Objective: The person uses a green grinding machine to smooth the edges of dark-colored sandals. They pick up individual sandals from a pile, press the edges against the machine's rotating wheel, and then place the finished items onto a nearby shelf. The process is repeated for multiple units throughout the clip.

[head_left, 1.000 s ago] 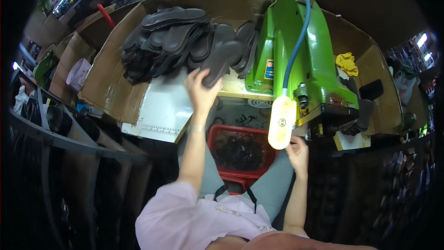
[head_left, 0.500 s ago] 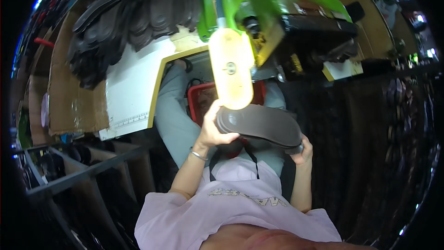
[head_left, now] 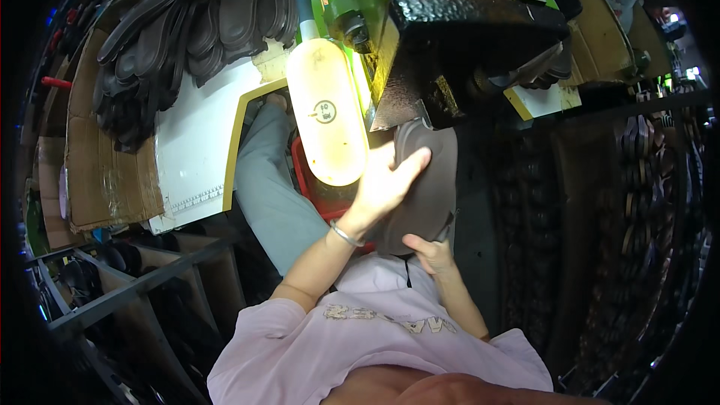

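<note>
A dark grey-brown shoe sole (head_left: pixel 426 187) is held between both my hands, its long side running away from me. My left hand (head_left: pixel 382 184) grips its left edge, with the thumb lying across the upper face. Near the closer end, my right hand (head_left: pixel 431 253) is closed on the sole, thumb on top; its other fingers are mostly hidden underneath. The sole's far end reaches the lower edge of a green and black machine (head_left: pixel 465 37), where I cannot tell if it touches. Beside my left hand hangs a glowing yellow-white oval lamp (head_left: pixel 326 116).
Many similar soles (head_left: pixel 240 15) are stacked at the far left on a white table (head_left: pixel 196 142) with a yellow edge, beside a cardboard box (head_left: pixel 112 187). A red bin (head_left: pixel 304 172) sits between my legs. A grey rack (head_left: pixel 142 285) stands at the lower left.
The sole has turned from lying crosswise to pointing away from me, and moved up to the machine. My left thumb now lies over its face. The view has shifted, the lamp appearing further left.
</note>
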{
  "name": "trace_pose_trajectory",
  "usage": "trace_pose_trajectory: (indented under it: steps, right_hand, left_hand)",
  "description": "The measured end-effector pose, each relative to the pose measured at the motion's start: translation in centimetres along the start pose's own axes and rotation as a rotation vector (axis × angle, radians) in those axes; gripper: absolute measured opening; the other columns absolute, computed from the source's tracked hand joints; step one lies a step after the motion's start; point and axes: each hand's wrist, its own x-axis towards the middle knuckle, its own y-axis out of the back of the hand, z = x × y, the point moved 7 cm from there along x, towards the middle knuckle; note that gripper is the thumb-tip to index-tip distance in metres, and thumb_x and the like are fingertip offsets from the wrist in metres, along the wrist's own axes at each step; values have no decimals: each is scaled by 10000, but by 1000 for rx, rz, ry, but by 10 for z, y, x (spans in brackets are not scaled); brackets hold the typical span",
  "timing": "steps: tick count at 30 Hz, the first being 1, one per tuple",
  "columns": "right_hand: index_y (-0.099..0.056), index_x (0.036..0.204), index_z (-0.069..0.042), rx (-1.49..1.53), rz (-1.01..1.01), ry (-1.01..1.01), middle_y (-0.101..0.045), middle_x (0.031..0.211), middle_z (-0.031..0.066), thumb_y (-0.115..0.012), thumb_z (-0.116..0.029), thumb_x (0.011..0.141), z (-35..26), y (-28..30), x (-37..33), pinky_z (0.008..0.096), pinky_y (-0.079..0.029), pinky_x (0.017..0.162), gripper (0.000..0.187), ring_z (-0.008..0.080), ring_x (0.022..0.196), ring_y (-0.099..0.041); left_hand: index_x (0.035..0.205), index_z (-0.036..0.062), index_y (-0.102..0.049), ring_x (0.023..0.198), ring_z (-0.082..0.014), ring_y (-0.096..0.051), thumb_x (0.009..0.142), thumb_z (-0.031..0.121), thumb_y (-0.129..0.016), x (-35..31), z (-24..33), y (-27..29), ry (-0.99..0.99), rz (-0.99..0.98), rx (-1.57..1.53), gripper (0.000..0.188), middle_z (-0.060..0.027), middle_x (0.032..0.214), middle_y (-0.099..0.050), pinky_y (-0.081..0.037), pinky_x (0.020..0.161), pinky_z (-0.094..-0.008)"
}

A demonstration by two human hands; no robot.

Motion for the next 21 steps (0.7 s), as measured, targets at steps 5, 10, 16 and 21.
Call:
trace_pose_trajectory:
  steps: [5,10,16,21]
  right_hand:
    - [-426,1312,-5,37,-94,29,-508,1264,112,-701,86,709,7,-20,2,343,-396,1011,669,208,1178,-493]
    - [-395,1339,2,2,12,179,-504,1282,132,-669,63,659,-37,18,-7,364,-375,1038,736,242,1191,-496]
    - [-411,1302,4,-72,203,472,-523,1221,143,-618,25,721,-143,28,20,376,-402,1004,617,257,1144,-513]
    - [-470,1205,-8,-79,96,410,-551,1127,121,-603,17,784,-186,8,72,340,-457,919,442,226,1054,-551]
  left_hand:
    - [991,-46,-651,744,-63,-561,863,44,-639,-11,16,20,-212,166,79,157,-27,878,-653,-458,662,-203]
    - [1015,-57,-631,724,-53,-544,847,-1,-634,-23,-3,34,-271,262,-8,177,-16,872,-633,-441,648,-185]
    - [1025,-49,-622,702,-46,-531,840,11,-631,-20,1,41,-260,194,90,194,-13,850,-616,-433,633,-185]
    - [1067,-43,-615,805,-109,-597,831,39,-636,-16,13,58,-289,174,96,251,-50,903,-652,-482,749,-245]
